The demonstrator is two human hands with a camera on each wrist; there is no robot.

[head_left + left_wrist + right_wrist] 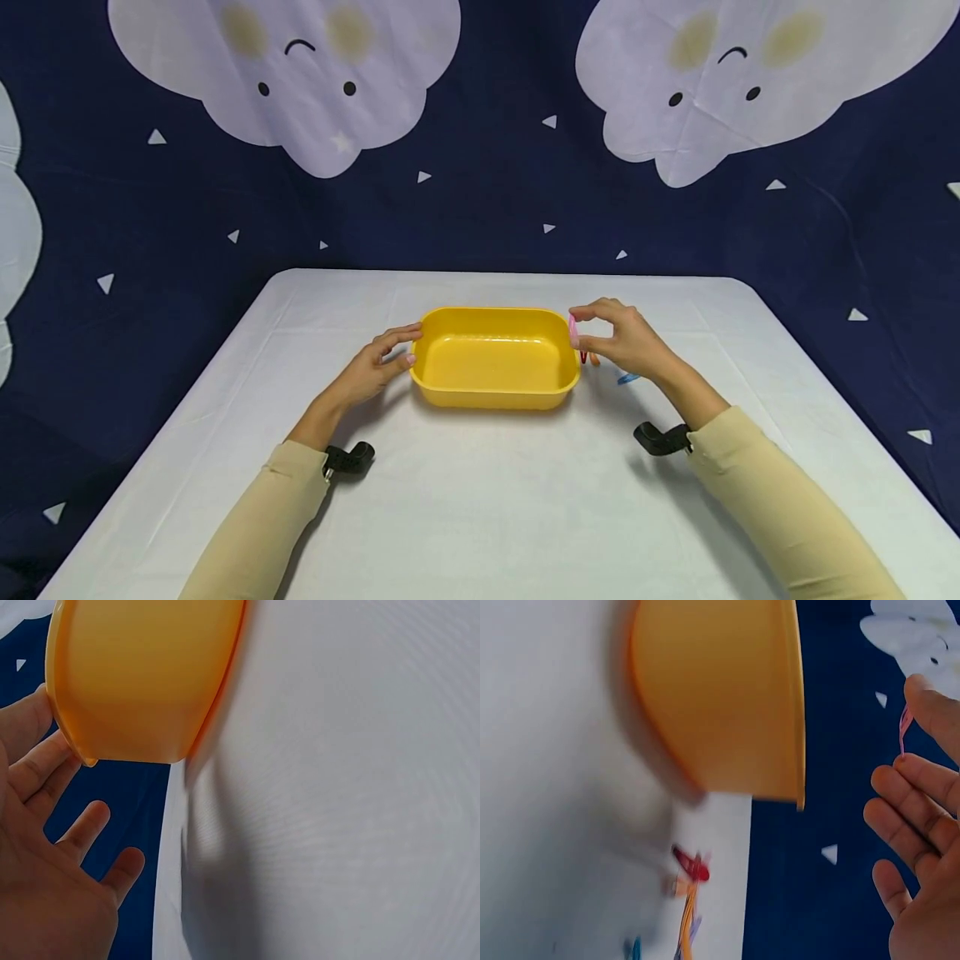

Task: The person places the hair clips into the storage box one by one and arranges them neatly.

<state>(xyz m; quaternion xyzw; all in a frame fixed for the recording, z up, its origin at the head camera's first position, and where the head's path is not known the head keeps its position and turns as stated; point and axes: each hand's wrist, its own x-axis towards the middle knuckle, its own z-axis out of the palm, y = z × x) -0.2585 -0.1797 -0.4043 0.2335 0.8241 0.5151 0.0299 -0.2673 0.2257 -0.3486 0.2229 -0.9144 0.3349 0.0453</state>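
A yellow plastic basin [495, 400] sits on the white table, its hollow facing up. At its left end my left hand [372, 364] touches the rim with fingers loosely extended; the left wrist view shows the fingertips [64, 750] right at the rim, ring and little fingers spread away. My right hand [630, 337] pinches a thin pink loop-shaped piece [573, 325] upright between thumb and index finger, beside the basin's right rim. In the right wrist view, the pink piece [904, 729] shows edge-on, and the other fingers are held off it.
Right of the basin, small thin pieces lie on the table: a red one [694, 865], an orange one [687, 919] and a blue one [628, 378], partly hidden by the right hand in the head view. Behind the table hangs a dark blue cloth [480, 225] with clouds.
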